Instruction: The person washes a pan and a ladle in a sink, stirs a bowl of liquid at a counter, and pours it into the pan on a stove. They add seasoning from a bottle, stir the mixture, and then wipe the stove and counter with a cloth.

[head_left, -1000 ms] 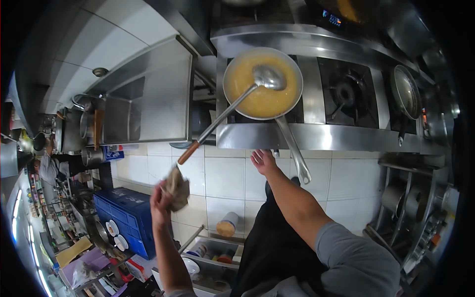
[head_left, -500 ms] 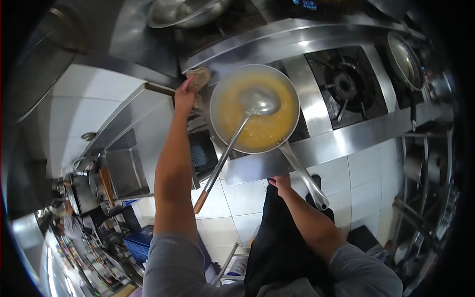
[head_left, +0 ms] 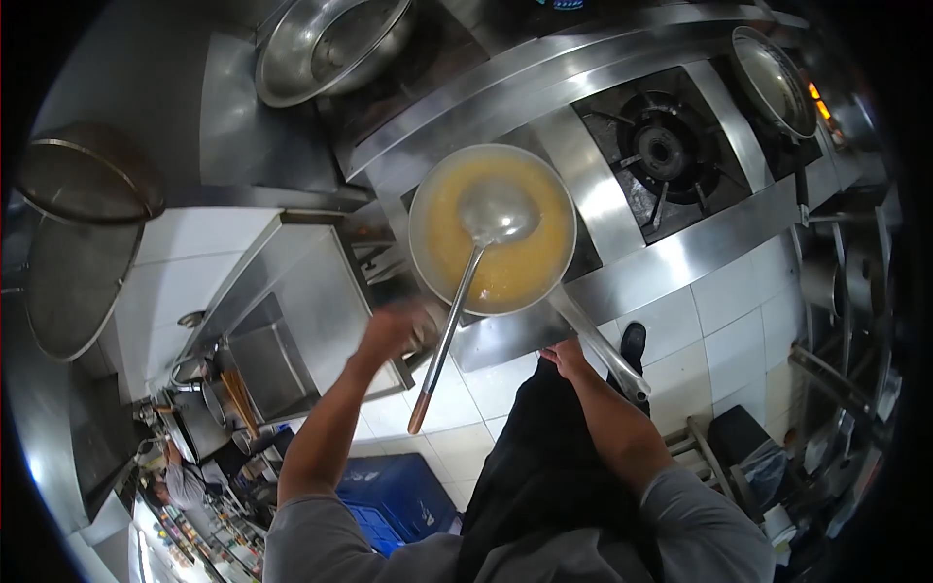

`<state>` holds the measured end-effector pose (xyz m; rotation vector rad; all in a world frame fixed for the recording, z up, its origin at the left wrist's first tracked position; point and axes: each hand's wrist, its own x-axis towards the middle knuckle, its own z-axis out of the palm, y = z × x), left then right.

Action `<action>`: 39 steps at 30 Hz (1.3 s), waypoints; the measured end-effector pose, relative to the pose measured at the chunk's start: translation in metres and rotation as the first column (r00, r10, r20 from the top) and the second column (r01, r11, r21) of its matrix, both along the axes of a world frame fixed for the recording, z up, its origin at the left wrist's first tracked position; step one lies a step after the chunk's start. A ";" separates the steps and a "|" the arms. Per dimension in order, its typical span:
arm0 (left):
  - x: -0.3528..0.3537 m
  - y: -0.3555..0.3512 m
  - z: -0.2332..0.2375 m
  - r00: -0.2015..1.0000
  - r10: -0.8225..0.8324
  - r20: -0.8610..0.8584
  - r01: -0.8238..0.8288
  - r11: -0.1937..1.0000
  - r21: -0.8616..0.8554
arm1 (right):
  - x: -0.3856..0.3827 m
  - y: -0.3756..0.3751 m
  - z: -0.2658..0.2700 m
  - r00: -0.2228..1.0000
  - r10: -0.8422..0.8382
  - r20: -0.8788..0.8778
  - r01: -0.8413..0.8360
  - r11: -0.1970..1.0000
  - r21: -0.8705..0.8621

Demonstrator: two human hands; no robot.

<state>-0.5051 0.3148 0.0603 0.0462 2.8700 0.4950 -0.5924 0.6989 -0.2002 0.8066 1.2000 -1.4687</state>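
Note:
A wide pan (head_left: 420,253) of yellowish liquid sits over the stove. Inside it lies the bowl of a large metal ladle (head_left: 498,209), its wooden-tipped handle sticking out over the pan's front rim. My left hand (head_left: 391,332), smeared by motion, is left of the ladle handle. A beige cloth (head_left: 425,328) shows as a blur at its fingers. My right hand (head_left: 568,357) is low by the stove's front edge, beside the pan's metal handle (head_left: 604,348) and against the black apron (head_left: 530,437). Its fingers are bent together; what they hold, if anything, is hidden.
A bare burner (head_left: 661,151) lies right of the pan, with another pan (head_left: 775,83) beyond it. A metal bowl (head_left: 335,49) sits at the back left. Left are a sink (head_left: 262,364) and hanging strainers (head_left: 83,262). A blue bin (head_left: 398,496) stands behind; a person (head_left: 185,481) is far left.
My left hand has drawn back from the stove's left side toward me, the cloth moving with it. My right hand stays low by the stove edge. The view has shifted somewhat.

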 end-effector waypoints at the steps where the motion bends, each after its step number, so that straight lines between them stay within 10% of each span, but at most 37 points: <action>1: -0.039 -0.005 0.034 0.919 0.370 0.135 -0.389 0.908 0.157 | 0.012 0.014 -0.031 0.999 -0.041 -0.010 0.039 0.988 -0.147; 2: -0.063 -0.022 0.038 0.885 0.459 -0.070 -0.449 0.885 0.126 | 0.023 0.032 -0.070 0.997 -0.077 -0.015 0.069 0.955 -0.290; 3: -0.083 -0.043 0.040 0.806 0.524 -0.274 -0.514 0.850 0.112 | 0.031 0.060 -0.131 0.650 0.333 -0.683 -0.614 0.760 -0.213; 6: -0.153 -0.102 0.008 0.786 0.460 -0.412 -0.468 0.879 0.089 | -0.006 0.052 -0.031 0.913 0.328 -0.242 -0.366 0.921 -0.130; 9: -0.219 -0.106 -0.010 0.956 0.287 -0.055 -0.276 0.949 0.151 | -0.042 0.115 0.000 0.916 0.348 -0.199 -0.376 0.918 -0.125; 11: -0.268 -0.065 0.045 0.540 0.666 0.514 -0.820 0.553 0.147 | -0.050 0.172 0.004 0.909 0.359 -0.213 -0.373 0.927 -0.030; 14: -0.315 -0.079 0.024 0.556 0.493 0.669 -0.633 0.773 -0.044 | -0.052 0.258 0.057 0.995 0.062 -0.077 -0.042 0.972 0.230; 18: -0.343 -0.069 0.009 0.546 0.454 0.705 -0.767 0.610 0.201 | -0.027 0.377 0.070 0.996 -0.085 0.030 0.063 0.889 0.454; 27: -0.272 -0.107 0.006 0.734 0.247 0.633 -0.570 0.731 0.376 | 0.034 0.459 0.112 0.981 -0.010 0.191 -0.080 0.886 0.456; 30: -0.229 -0.107 0.012 0.741 0.431 0.515 -0.554 0.825 0.108 | 0.040 0.449 0.135 0.975 0.024 0.221 -0.138 0.844 0.518; 32: -0.192 -0.109 0.000 0.943 0.245 0.226 -0.233 0.969 -0.080 | 0.046 0.450 0.135 0.978 0.040 0.205 -0.142 0.845 0.515; 33: -0.170 -0.101 -0.011 0.954 0.295 0.059 -0.300 0.948 0.109 | 0.047 0.451 0.135 0.976 0.027 0.214 -0.131 0.861 0.491; 39: -0.054 0.020 -0.026 0.934 0.357 0.001 -0.352 0.921 -0.168 | 0.041 0.439 0.127 0.984 0.077 0.163 -0.149 0.855 0.497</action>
